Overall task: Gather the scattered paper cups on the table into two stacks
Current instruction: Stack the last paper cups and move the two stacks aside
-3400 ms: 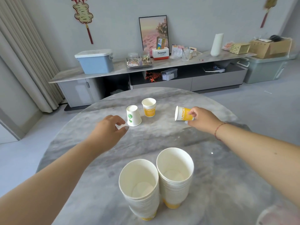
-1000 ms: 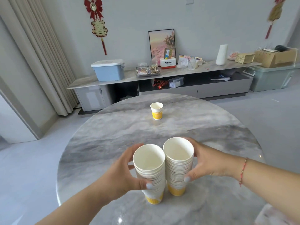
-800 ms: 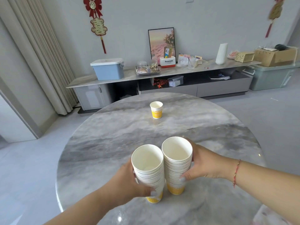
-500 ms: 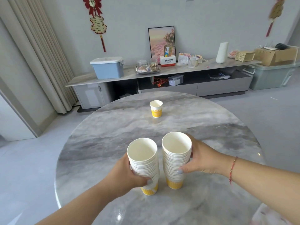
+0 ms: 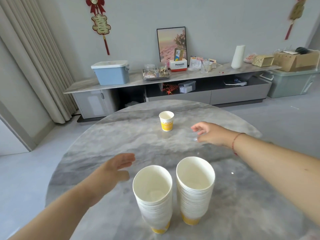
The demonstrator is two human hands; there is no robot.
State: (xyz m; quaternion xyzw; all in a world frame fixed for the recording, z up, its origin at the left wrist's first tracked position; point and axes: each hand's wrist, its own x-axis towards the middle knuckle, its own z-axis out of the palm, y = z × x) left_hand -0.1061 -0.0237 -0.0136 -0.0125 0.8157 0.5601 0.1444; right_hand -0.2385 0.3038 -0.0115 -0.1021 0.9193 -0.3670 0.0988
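Left hand point(image 5: 115, 168) is hovering over the round marble counter point(image 5: 107, 135), just left of the left stack point(image 5: 154, 196); fingers are lying straight and relaxed, grip fully open and holding nothing, not touching the stack; some motion blur on it.

Left stack is standing upright near the counter's front edge, white cups nested with a yellow base showing at the bottom; right stack point(image 5: 195, 189) is standing just beside it, upright too, yellow base at the bottom; a narrow gap is showing between the two, touching or not is hard to tell.

Single cup point(image 5: 166, 121) is sitting upright and alone toward the far side of the counter, white with a yellow band, well apart from both stacks.

Right hand point(image 5: 210, 134) is reaching out above the counter to the right of the single cup, near it but not touching; fingers are loosely spread and slightly bent, grip open and holding nothing; a red string bracelet point(image 5: 235, 141) is sitting on the wrist.

Behind the counter a long low cabinet point(image 5: 173, 80) is running along the wall, carrying a blue storage box point(image 5: 110, 72).
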